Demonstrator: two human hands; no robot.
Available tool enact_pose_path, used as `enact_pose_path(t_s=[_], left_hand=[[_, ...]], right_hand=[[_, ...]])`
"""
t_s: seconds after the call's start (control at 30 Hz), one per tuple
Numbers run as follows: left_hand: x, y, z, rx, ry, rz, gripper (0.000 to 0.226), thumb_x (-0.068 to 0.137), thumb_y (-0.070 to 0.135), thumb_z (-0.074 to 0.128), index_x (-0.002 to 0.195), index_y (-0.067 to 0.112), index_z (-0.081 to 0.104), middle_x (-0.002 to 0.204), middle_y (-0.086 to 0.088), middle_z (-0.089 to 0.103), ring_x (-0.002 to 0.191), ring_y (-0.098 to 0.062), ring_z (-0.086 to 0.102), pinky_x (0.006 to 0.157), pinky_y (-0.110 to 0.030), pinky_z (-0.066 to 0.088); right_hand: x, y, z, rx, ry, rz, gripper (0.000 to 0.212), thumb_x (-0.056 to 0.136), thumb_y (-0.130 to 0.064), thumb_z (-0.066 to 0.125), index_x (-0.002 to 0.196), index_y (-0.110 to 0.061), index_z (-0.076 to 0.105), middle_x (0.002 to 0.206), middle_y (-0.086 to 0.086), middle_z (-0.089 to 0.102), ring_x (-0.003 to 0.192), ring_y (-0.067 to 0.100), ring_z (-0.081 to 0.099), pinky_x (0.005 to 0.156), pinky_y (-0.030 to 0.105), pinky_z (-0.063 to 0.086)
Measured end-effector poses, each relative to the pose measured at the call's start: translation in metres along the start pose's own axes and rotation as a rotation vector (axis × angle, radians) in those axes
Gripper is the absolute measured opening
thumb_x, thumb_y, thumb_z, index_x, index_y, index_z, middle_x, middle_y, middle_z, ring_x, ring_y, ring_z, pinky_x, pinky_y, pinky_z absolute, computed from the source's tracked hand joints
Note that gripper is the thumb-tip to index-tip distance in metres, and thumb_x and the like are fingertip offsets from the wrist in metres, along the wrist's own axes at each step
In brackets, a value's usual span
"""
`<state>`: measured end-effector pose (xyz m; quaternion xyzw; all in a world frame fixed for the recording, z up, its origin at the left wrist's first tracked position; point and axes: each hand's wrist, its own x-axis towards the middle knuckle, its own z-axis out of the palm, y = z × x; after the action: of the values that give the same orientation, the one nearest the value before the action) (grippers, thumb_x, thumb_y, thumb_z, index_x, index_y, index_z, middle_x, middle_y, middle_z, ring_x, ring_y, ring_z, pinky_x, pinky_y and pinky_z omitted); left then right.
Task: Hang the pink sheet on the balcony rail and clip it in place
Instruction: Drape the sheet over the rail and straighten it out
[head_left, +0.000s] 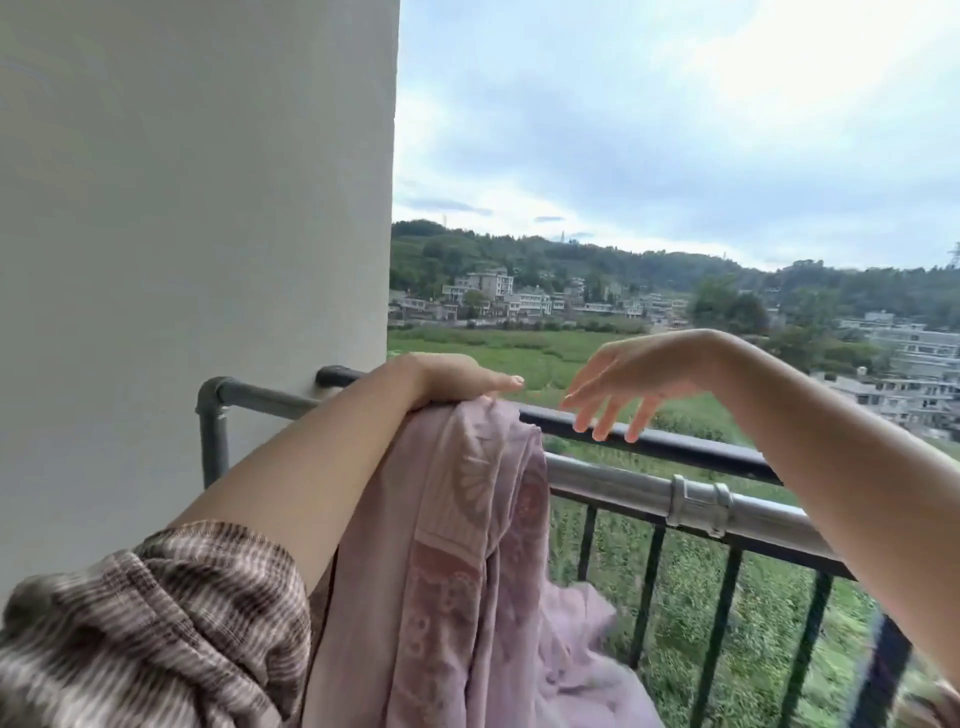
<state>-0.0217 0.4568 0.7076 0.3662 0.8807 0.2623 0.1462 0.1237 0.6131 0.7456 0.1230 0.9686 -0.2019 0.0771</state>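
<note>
The pink sheet (467, 545), patterned with darker pink motifs, hangs bunched over the black balcony rail (675, 444) near its left end and falls down on my side. My left hand (452, 382) lies on top of the bunch at the rail, fingers curled over the cloth and thumb stretched out. To the right, my right hand (634, 379) hovers just above the rail, fingers spread and pointing down, holding nothing. I see no clip in either hand.
A white wall (197, 208) stands on the left, with a grey pipe (244, 395) bent along it. A silver tube (623, 488) with a metal clamp (698, 506) runs below the rail. Black vertical bars (647, 592) stand beneath. Fields and houses lie beyond.
</note>
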Motion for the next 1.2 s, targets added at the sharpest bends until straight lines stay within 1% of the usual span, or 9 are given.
enact_pose_path(t_s=[0.13, 0.23, 0.4, 0.5, 0.63, 0.73, 0.9, 1.03, 1.2], left_hand=[[-0.018, -0.012, 0.0, -0.208, 0.357, 0.127, 0.039, 0.093, 0.036, 0.055, 0.111, 0.004, 0.067, 0.098, -0.006, 0.071, 0.084, -0.019, 0.066, 0.088, -0.035, 0.053], [-0.052, -0.034, 0.003, -0.402, 0.766, 0.23, 0.015, 0.089, 0.024, 0.058, 0.09, 0.016, 0.07, 0.085, 0.0, 0.072, 0.087, -0.018, 0.067, 0.086, -0.033, 0.054], [-0.107, -0.08, 0.043, -0.459, 1.131, 0.264, 0.006, 0.088, 0.017, 0.058, 0.087, 0.015, 0.064, 0.078, 0.007, 0.063, 0.072, -0.002, 0.058, 0.061, -0.008, 0.045], [-0.124, -0.112, 0.075, -0.538, 1.05, 0.148, 0.005, 0.089, 0.019, 0.058, 0.09, 0.015, 0.062, 0.079, 0.006, 0.063, 0.074, -0.006, 0.06, 0.061, -0.012, 0.047], [-0.129, -0.143, 0.1, -0.678, 0.751, 0.06, 0.016, 0.091, 0.027, 0.06, 0.104, 0.019, 0.06, 0.094, 0.006, 0.064, 0.09, -0.011, 0.062, 0.076, -0.023, 0.05], [-0.129, -0.147, 0.103, -0.66, 0.563, 0.151, 0.024, 0.088, 0.037, 0.063, 0.104, 0.019, 0.067, 0.091, 0.004, 0.069, 0.088, -0.013, 0.065, 0.075, -0.025, 0.05], [-0.129, -0.149, 0.088, -0.616, 0.653, 0.213, 0.014, 0.09, 0.024, 0.063, 0.082, 0.016, 0.071, 0.067, -0.006, 0.067, 0.062, -0.027, 0.059, 0.058, -0.04, 0.049], [-0.136, -0.122, 0.048, -0.829, 0.632, 0.256, 0.023, 0.093, 0.029, 0.058, 0.074, 0.017, 0.055, 0.059, -0.002, 0.048, 0.053, -0.014, 0.039, 0.052, -0.025, 0.033], [-0.149, -0.069, -0.013, -0.787, 0.381, 0.469, 0.017, 0.089, 0.03, 0.063, 0.078, 0.019, 0.067, 0.073, -0.003, 0.064, 0.067, -0.016, 0.059, 0.07, -0.03, 0.05]], right_hand=[[-0.021, -0.029, 0.028, -0.078, 0.219, -0.245, 0.025, 0.096, -0.026, 0.055, 0.114, -0.012, 0.064, 0.104, 0.002, 0.071, 0.088, 0.01, 0.069, 0.081, 0.033, 0.059], [-0.034, -0.053, 0.049, -0.154, 0.48, -0.439, 0.016, 0.093, -0.023, 0.06, 0.106, -0.018, 0.068, 0.093, -0.009, 0.068, 0.079, -0.004, 0.062, 0.07, 0.011, 0.05], [-0.036, -0.085, 0.091, -0.256, 0.603, -0.547, 0.02, 0.094, -0.022, 0.057, 0.111, -0.023, 0.068, 0.104, -0.013, 0.064, 0.091, 0.001, 0.056, 0.075, 0.003, 0.039], [-0.028, -0.102, 0.117, -0.37, 0.584, -0.507, 0.034, 0.094, -0.019, 0.054, 0.125, -0.03, 0.06, 0.124, -0.007, 0.057, 0.116, 0.01, 0.046, 0.097, 0.028, 0.038], [-0.021, -0.118, 0.138, -0.482, 0.583, -0.455, 0.055, 0.087, -0.014, 0.05, 0.136, -0.039, 0.047, 0.107, -0.003, 0.042, 0.107, 0.014, 0.033, 0.093, 0.035, 0.033], [-0.017, -0.125, 0.146, -0.732, 0.634, -0.425, 0.034, 0.089, -0.019, 0.052, 0.122, -0.028, 0.054, 0.104, -0.002, 0.034, 0.107, 0.017, 0.034, 0.092, 0.036, 0.033], [-0.014, -0.121, 0.15, -0.833, 0.73, -0.464, 0.022, 0.093, -0.014, 0.05, 0.112, -0.021, 0.058, 0.109, 0.004, 0.043, 0.103, 0.022, 0.042, 0.083, 0.035, 0.038], [-0.024, -0.122, 0.139, -0.387, 0.89, -0.365, 0.014, 0.097, -0.026, 0.051, 0.107, -0.019, 0.057, 0.097, 0.004, 0.049, 0.08, 0.023, 0.052, 0.065, 0.037, 0.047], [-0.038, -0.112, 0.096, 0.406, 0.954, -0.216, 0.014, 0.095, -0.006, 0.053, 0.1, -0.018, 0.06, 0.069, 0.0, 0.06, 0.05, 0.013, 0.052, 0.045, 0.027, 0.045]])
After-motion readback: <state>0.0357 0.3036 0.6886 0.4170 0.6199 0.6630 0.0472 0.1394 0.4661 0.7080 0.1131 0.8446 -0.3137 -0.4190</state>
